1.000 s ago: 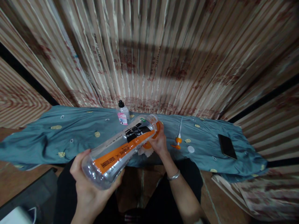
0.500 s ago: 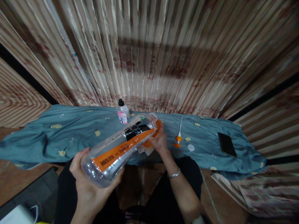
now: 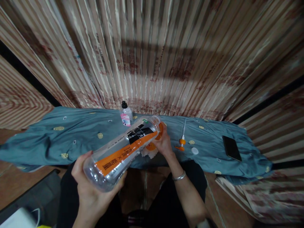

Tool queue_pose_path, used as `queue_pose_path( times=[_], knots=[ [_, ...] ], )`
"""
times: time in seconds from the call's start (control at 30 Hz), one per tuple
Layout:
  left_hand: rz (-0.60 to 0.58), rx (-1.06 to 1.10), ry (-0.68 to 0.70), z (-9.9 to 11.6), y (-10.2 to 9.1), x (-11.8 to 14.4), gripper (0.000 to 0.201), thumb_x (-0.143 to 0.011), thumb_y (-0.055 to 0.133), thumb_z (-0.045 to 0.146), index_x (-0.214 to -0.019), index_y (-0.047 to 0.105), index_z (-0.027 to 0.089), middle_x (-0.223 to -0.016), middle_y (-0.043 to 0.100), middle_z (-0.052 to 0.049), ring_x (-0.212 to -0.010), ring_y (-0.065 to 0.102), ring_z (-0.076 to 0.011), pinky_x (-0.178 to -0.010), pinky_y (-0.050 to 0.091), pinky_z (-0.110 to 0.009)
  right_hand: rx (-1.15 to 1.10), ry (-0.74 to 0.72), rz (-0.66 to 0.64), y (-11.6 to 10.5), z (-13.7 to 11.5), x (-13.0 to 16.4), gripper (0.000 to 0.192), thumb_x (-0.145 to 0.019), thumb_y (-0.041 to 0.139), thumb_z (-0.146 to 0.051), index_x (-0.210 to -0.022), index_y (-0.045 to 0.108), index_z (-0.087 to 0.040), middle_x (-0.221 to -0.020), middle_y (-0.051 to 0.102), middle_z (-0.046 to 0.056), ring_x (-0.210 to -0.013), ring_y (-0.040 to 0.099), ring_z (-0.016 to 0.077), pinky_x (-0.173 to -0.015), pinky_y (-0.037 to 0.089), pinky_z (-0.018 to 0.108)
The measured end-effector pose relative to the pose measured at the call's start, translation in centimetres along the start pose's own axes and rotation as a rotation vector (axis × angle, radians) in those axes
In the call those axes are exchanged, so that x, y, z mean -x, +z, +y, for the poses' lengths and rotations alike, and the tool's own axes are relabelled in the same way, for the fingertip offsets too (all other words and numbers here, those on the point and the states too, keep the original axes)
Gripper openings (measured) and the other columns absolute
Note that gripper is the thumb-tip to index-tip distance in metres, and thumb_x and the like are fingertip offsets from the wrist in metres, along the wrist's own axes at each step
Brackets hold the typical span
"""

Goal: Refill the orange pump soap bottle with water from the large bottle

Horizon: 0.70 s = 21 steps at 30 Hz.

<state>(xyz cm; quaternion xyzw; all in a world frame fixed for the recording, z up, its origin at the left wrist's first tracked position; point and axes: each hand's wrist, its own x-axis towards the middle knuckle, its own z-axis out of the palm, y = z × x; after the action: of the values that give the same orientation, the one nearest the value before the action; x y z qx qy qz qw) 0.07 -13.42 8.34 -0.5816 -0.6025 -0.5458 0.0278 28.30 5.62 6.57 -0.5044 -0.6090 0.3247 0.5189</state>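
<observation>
My left hand [image 3: 91, 186] is wrapped round the base of a large clear plastic bottle [image 3: 111, 163] with an orange and black label. The bottle is tilted, its uncapped neck pointing up and to the right. Beside that neck, my right hand [image 3: 164, 142] closes on an orange container [image 3: 161, 129], mostly hidden behind the bottle and fingers. Whether the two touch, I cannot tell. Below the neck, a white, frilly-edged piece [image 3: 149, 153] shows with more orange. To the right lies an orange pump head [image 3: 182, 144] with a white tube, near a white round disc [image 3: 195, 151].
A small clear bottle [image 3: 125, 117] with a black cap and pink label stands at the back of the cloth-covered table [image 3: 80, 136]. A dark phone-like slab [image 3: 231, 148] lies at the right. Striped curtains [image 3: 147, 63] hang close behind.
Both hands and the tilted bottle keep nearly the same pose. The whole view has shifted very slightly.
</observation>
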Motion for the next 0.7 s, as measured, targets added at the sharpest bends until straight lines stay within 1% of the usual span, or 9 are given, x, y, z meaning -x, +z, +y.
queue_pose_path(
  times=[0.1,0.17,0.3,0.37,0.43,0.57,0.7],
  knots=[
    [0.01,0.017,-0.006,0.08,0.21,-0.08,0.122,-0.068,0.115,0.057,-0.169,0.052,0.028,-0.155,0.065,-0.014,-0.124,0.079,-0.0327,-0.104,0.074,-0.047,-0.01,0.003,-0.006,-0.07,0.12,-0.1,0.099,-0.072,0.098,-0.035,-0.164,0.062,-0.028,-0.141,0.093,0.011,-0.124,0.094,0.0401,-0.108,0.08,0.055],
    [0.011,0.016,0.03,0.17,0.33,-0.21,0.125,-0.067,0.116,0.057,-0.17,0.05,0.029,-0.153,0.066,-0.013,-0.119,0.08,-0.0309,-0.099,0.074,-0.044,-0.02,0.001,-0.011,-0.1,0.21,-0.14,0.098,-0.073,0.098,-0.036,-0.164,0.062,-0.029,-0.141,0.093,0.01,-0.125,0.093,0.0393,-0.107,0.08,0.054],
    [0.0,-0.005,0.056,0.66,0.45,-0.4,0.12,-0.075,0.113,0.052,-0.173,0.047,0.03,-0.153,0.064,-0.014,-0.116,0.079,-0.0299,-0.095,0.075,-0.044,-0.002,0.021,-0.022,-0.15,0.33,-0.12,0.101,-0.072,0.097,-0.034,-0.166,0.061,-0.028,-0.139,0.093,0.01,-0.125,0.093,0.0393,-0.109,0.079,0.055],
    [-0.001,-0.011,0.073,0.88,0.45,-0.42,0.116,-0.08,0.111,0.05,-0.175,0.046,0.031,-0.153,0.063,-0.014,-0.117,0.079,-0.0303,-0.094,0.075,-0.044,0.0,0.029,-0.017,-0.13,0.34,-0.1,0.102,-0.072,0.097,-0.034,-0.167,0.061,-0.027,-0.139,0.093,0.01,-0.125,0.093,0.0395,-0.109,0.079,0.056],
    [0.003,-0.018,0.102,0.92,0.4,-0.42,0.117,-0.081,0.11,0.051,-0.177,0.045,0.03,-0.155,0.062,-0.015,-0.119,0.078,-0.031,-0.095,0.074,-0.044,-0.013,0.027,-0.012,-0.06,0.29,-0.08,0.101,-0.072,0.098,-0.036,-0.166,0.061,-0.026,-0.14,0.092,0.011,-0.125,0.093,0.0396,-0.11,0.079,0.056],
    [0.001,-0.02,0.12,0.48,0.3,-0.49,0.122,-0.077,0.112,0.053,-0.177,0.047,0.029,-0.155,0.063,-0.014,-0.12,0.078,-0.0313,-0.093,0.075,-0.043,-0.029,0.023,-0.002,0.03,0.13,-0.05,0.099,-0.072,0.1,-0.036,-0.164,0.062,-0.027,-0.14,0.093,0.011,-0.123,0.094,0.0392,-0.108,0.08,0.056],
    [0.026,0.003,0.063,0.12,0.46,-0.44,0.122,-0.068,0.115,0.057,-0.168,0.051,0.029,-0.152,0.065,-0.013,-0.117,0.079,-0.0309,-0.092,0.075,-0.043,-0.032,0.002,-0.003,-0.11,0.1,-0.05,0.1,-0.071,0.1,-0.035,-0.164,0.062,-0.027,-0.143,0.092,0.012,-0.125,0.093,0.0399,-0.111,0.079,0.057]
  ],
)
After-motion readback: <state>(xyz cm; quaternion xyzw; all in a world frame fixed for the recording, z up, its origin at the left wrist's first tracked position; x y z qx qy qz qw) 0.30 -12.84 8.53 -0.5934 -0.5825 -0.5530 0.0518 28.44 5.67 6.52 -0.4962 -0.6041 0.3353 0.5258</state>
